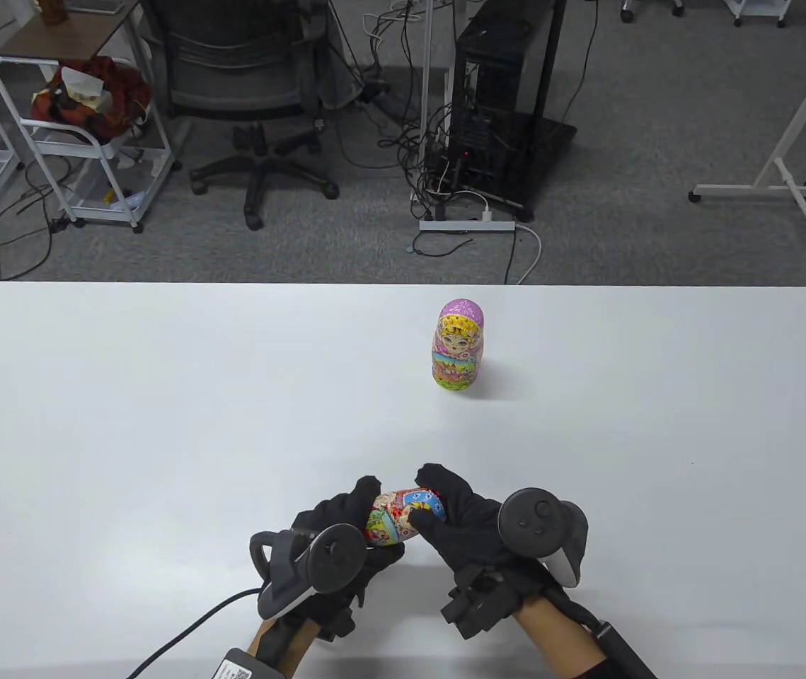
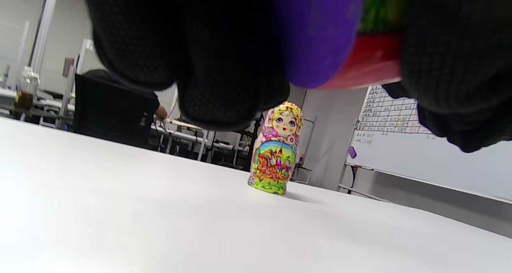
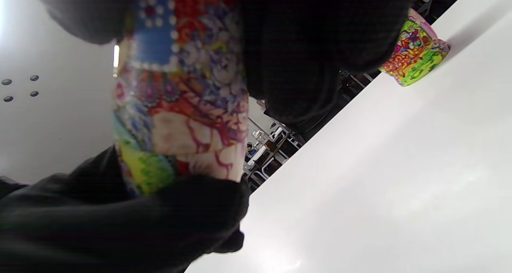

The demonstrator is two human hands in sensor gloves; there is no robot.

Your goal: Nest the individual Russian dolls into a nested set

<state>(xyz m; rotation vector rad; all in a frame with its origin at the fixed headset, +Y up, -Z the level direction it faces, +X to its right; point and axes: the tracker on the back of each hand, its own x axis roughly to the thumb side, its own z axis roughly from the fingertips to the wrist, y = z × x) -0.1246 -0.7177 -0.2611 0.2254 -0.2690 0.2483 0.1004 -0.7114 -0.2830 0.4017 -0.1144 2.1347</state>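
Left hand (image 1: pixel 335 541) and right hand (image 1: pixel 459 520) both gripping one doll (image 1: pixel 403 516), lying sideways above tabletop (image 1: pixel 127 424). Pink-topped doll (image 1: pixel 458 344) standing well apart, not yet nested; whether halves are parting or closing, cannot tell.

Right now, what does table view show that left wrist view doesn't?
Table view only: both hands, left hand and right hand, gripping a painted doll between them, lying sideways above the table.
Left wrist view only: the held doll's purple and red underside, plus a whiteboard behind.
Both: the pink-headed doll standing upright, alone, farther back on the table.
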